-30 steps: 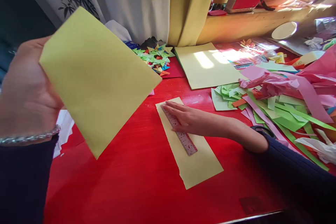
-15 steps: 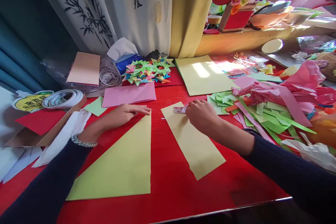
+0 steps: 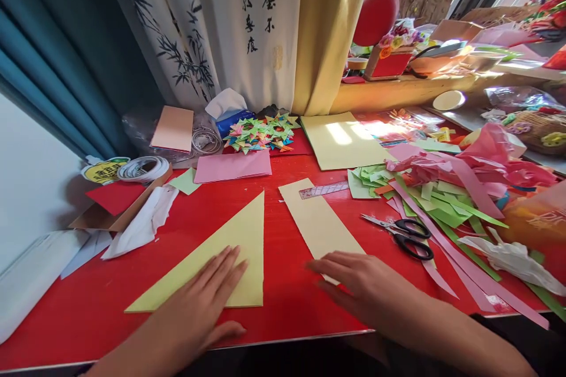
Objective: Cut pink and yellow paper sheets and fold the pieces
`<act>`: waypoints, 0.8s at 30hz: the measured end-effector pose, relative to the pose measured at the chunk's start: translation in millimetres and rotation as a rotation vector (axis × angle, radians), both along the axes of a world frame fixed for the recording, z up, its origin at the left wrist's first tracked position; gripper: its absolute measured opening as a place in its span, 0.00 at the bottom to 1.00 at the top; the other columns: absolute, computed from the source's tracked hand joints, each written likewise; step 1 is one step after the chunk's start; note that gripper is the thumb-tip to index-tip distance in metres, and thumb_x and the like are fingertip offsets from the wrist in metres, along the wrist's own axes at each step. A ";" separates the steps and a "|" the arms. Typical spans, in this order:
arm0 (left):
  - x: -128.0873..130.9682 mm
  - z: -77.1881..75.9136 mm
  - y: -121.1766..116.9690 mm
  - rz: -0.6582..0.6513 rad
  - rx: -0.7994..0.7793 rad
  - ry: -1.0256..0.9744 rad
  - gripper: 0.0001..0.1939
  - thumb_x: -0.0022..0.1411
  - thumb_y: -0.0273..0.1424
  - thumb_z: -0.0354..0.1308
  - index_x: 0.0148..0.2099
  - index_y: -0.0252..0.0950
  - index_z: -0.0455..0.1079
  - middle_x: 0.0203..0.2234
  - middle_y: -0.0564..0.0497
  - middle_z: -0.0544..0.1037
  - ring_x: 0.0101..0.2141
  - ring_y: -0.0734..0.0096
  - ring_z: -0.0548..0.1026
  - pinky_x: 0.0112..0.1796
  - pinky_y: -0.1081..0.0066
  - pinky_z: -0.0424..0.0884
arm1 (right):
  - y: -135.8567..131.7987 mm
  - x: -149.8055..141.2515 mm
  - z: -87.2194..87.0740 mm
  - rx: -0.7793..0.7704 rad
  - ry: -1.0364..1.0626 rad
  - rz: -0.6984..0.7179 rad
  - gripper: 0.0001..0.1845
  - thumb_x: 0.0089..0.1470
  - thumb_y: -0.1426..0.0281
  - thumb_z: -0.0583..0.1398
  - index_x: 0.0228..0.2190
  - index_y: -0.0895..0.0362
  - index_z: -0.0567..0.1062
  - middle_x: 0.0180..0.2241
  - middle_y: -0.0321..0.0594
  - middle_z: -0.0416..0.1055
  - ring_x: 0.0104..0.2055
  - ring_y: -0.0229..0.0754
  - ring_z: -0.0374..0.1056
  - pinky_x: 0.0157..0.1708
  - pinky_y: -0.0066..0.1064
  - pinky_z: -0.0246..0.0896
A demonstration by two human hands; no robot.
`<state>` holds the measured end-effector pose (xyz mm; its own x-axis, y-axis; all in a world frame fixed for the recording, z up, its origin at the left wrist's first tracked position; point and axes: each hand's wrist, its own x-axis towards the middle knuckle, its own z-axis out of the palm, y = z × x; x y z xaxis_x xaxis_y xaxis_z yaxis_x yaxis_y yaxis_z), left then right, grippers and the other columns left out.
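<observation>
My left hand (image 3: 212, 291) lies flat with fingers stretched out on a folded yellow paper triangle (image 3: 239, 241), near its lower edge. My right hand (image 3: 354, 274) is over the near end of a long yellow paper strip (image 3: 318, 218), its fingers extended and holding nothing I can see. A clear patterned ruler (image 3: 325, 189) rests across the strip's far end. To the right of the strip lies a pair of black-handled scissors (image 3: 400, 232), blades pointing left.
Green and pink paper strips (image 3: 442, 206) are heaped on the right. A stack of yellow sheets (image 3: 345, 141), folded paper pieces (image 3: 260, 132) and pink paper (image 3: 234, 166) sit at the back. A cardboard box (image 3: 145, 200) stands left. The red table's front edge (image 3: 309, 339) is close.
My right hand has let go of the ruler and come back to the strip's near end. My left hand has moved from the triangle's top corner to its lower part. The view has shifted.
</observation>
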<state>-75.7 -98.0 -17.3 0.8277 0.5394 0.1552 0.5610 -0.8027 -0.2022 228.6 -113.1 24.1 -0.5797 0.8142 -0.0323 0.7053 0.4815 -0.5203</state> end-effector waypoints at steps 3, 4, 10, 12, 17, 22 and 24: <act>2.8 -10.5 -19.7 -0.060 0.119 -0.138 0.24 0.64 0.38 0.51 0.59 0.32 0.63 0.51 0.40 0.73 0.50 0.56 0.72 0.46 0.64 0.75 | -35.1 -8.5 5.7 -0.394 0.183 -0.104 0.16 0.61 0.64 0.50 0.42 0.55 0.76 0.33 0.40 0.77 0.34 0.40 0.73 0.33 0.27 0.65; 3.5 -10.4 -25.0 -0.077 0.127 -0.214 0.19 0.65 0.32 0.50 0.57 0.34 0.65 0.48 0.42 0.76 0.49 0.59 0.74 0.45 0.66 0.75 | -44.9 -12.4 5.1 -0.504 0.220 -0.130 0.17 0.61 0.62 0.51 0.40 0.55 0.77 0.32 0.40 0.77 0.33 0.40 0.73 0.32 0.26 0.65; 20.5 20.3 -47.6 0.424 -0.598 -0.635 0.14 0.66 0.34 0.45 0.36 0.40 0.71 0.29 0.52 0.80 0.28 0.72 0.78 0.29 0.79 0.72 | -74.2 -39.9 -30.8 -0.906 0.742 -0.383 0.43 0.48 0.39 0.50 0.47 0.62 0.72 0.41 0.53 0.75 0.41 0.47 0.73 0.38 0.34 0.68; 31.4 28.1 -51.7 0.598 -0.820 -0.683 0.15 0.64 0.40 0.49 0.31 0.38 0.69 0.25 0.53 0.77 0.25 0.73 0.74 0.24 0.79 0.68 | -75.7 -50.3 -42.4 -0.973 0.977 -0.462 0.49 0.44 0.37 0.51 0.53 0.63 0.65 0.45 0.57 0.72 0.44 0.50 0.72 0.38 0.37 0.68; 51.4 18.8 -54.4 0.515 -1.258 -0.849 0.20 0.56 0.48 0.55 0.25 0.36 0.63 0.29 0.50 0.72 0.32 0.68 0.68 0.32 0.73 0.62 | -76.9 -72.0 -51.9 -1.073 1.177 -0.500 0.48 0.39 0.37 0.56 0.51 0.61 0.66 0.46 0.56 0.71 0.46 0.52 0.71 0.35 0.36 0.68; 55.7 10.1 -52.2 0.452 -1.488 -1.087 0.27 0.46 0.53 0.62 0.22 0.36 0.57 0.22 0.55 0.60 0.26 0.74 0.58 0.28 0.74 0.54 | -77.4 -67.0 -50.4 -1.032 1.194 -0.616 0.46 0.38 0.47 0.65 0.53 0.60 0.63 0.47 0.53 0.71 0.42 0.51 0.73 0.37 0.38 0.68; 56.8 14.1 -53.8 0.520 -1.643 -1.223 0.26 0.46 0.51 0.64 0.24 0.36 0.56 0.21 0.57 0.59 0.24 0.75 0.55 0.27 0.74 0.52 | -77.2 -59.2 -47.7 -1.020 1.254 -0.638 0.51 0.39 0.50 0.66 0.58 0.60 0.56 0.48 0.54 0.71 0.45 0.51 0.72 0.39 0.39 0.67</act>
